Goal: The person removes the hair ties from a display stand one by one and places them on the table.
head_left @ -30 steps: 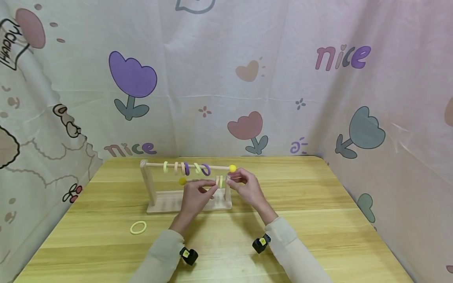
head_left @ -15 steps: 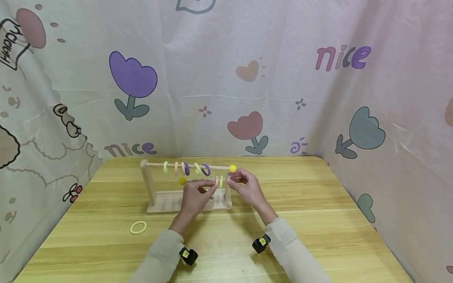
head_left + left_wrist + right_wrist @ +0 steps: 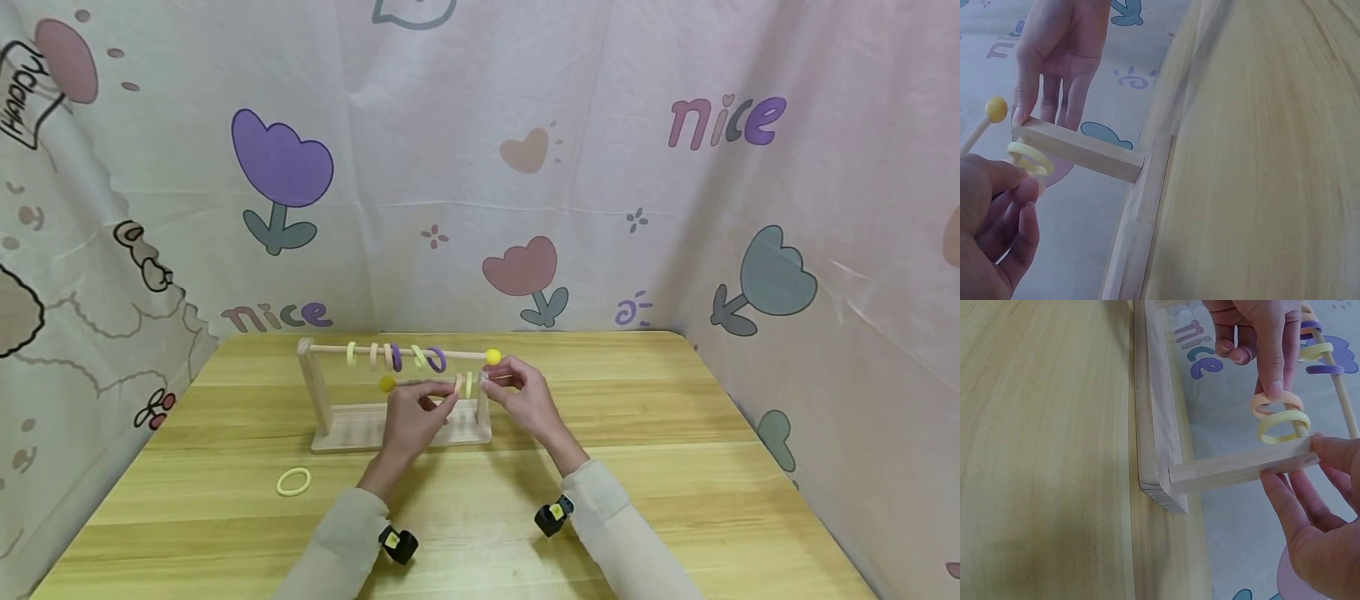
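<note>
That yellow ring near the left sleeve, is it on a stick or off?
Off: the yellow ring lies flat on the table, apart from the wooden rack.

Both arms [image 3: 339, 537] reach forward, hands near each other
The left hand [image 3: 412, 419] pinches with its fingers [image 3: 1275, 386]; the right hand [image 3: 531, 404] grips too, fingers bent and somewhat spread.

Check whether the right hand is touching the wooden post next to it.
Touching. The right wrist view shows the right hand meeting the wooden post near its free end, with no gap between.
</note>
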`<state>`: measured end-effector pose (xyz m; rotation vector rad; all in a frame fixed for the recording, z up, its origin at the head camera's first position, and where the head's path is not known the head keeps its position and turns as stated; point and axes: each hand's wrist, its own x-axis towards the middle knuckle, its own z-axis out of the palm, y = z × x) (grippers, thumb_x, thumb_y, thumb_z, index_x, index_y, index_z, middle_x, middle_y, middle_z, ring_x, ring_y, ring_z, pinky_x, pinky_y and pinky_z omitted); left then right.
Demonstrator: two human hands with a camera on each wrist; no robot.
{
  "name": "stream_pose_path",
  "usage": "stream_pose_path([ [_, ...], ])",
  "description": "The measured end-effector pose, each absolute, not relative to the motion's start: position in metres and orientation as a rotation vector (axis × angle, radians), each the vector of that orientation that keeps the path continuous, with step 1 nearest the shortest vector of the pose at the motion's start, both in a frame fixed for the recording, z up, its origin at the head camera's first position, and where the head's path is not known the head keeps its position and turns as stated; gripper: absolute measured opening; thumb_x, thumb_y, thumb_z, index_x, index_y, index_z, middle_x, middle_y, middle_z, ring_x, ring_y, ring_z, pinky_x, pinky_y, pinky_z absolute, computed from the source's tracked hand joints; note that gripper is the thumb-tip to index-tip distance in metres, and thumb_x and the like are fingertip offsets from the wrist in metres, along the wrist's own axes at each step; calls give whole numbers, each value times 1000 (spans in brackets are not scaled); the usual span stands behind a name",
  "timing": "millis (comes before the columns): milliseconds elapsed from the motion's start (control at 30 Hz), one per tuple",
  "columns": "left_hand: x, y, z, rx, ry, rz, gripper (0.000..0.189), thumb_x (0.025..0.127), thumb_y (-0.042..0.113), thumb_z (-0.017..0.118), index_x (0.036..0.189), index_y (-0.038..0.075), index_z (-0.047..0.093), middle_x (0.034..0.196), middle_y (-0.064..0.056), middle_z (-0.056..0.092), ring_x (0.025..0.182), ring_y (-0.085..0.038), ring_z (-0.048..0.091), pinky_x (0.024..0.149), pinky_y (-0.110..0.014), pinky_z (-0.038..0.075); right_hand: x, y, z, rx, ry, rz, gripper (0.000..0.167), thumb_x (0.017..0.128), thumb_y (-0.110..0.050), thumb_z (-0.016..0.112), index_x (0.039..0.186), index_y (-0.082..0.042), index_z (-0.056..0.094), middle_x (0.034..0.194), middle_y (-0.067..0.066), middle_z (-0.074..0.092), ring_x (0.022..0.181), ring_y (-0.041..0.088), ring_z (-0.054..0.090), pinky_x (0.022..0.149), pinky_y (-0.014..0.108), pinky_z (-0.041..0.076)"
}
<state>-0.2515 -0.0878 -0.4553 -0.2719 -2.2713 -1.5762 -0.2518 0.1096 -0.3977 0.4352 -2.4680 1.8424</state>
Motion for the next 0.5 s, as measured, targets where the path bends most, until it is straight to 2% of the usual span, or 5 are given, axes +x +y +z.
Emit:
stream_pose_path([
  [500,-250,-102,-459,-233,-2266,-1538,8,86,5,83,94,4,81,91,-14,79,51,-7,58,45,-17,49,-251,109,-396,416,-2473,1853,23,95,-4,72,115,5,68,119,24,70,111,38,67,87,25,60],
])
